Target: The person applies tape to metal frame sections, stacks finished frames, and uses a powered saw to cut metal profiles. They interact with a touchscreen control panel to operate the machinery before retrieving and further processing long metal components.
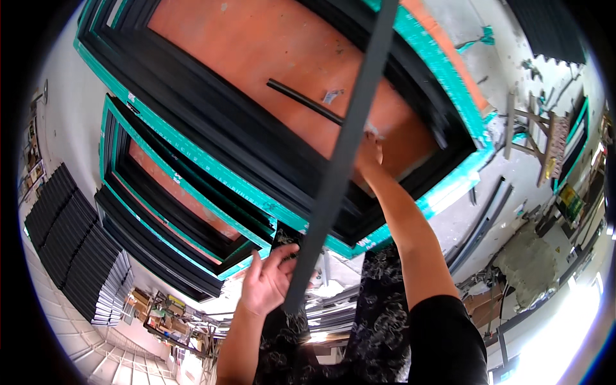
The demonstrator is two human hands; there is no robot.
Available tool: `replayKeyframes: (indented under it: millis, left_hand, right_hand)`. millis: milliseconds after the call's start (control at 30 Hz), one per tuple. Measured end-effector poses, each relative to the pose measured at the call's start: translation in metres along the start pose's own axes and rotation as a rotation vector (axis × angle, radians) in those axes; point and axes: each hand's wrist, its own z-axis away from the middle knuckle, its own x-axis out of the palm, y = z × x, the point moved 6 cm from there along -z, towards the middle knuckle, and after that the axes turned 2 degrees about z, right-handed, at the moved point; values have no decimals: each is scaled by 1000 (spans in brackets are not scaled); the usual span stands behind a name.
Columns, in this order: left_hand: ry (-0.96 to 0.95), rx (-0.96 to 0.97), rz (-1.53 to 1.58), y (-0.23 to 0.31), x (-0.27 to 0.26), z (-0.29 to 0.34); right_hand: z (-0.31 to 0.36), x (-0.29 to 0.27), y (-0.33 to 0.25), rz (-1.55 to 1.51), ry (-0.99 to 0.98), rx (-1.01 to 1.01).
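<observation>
A long, flat black strip (340, 154) slants across the foreground from the top edge to its lower end near my left hand. My left hand (273, 279) is palm up with its fingers curled behind that lower end; fingertips show past the strip's right side, and the thumb stands apart. My right hand (369, 154) reaches over the orange panel (256, 38), partly hidden by the strip. A thin black rod (305, 101) runs toward its fingers, which look closed around the rod's near end, though blurred. Black frames with green edge film (192, 151) surround the panel.
A smaller stack of green-edged black frames (173, 192) lies to the left. Bundled black profiles (70, 237) stand farther left. At the right are a wooden stand (545, 144) and loose profiles (484, 215) on the floor. Cluttered shelving (173, 321) shows at lower left.
</observation>
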Motion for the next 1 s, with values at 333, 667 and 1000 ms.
replayKeyframes:
  millis: [333,667,1000]
  left_hand:
    - [57,-53,-288,-63,-31,-51]
    - [238,175,-490,-9,30,-149]
    - [133,304,-748,-12,75,-192]
  right_hand:
    - [-1,-25,-46,-189,72,-228]
    - [191,-122,-21,-1660,-78,-69]
    - [241,-133,38,-2317,-306,554]
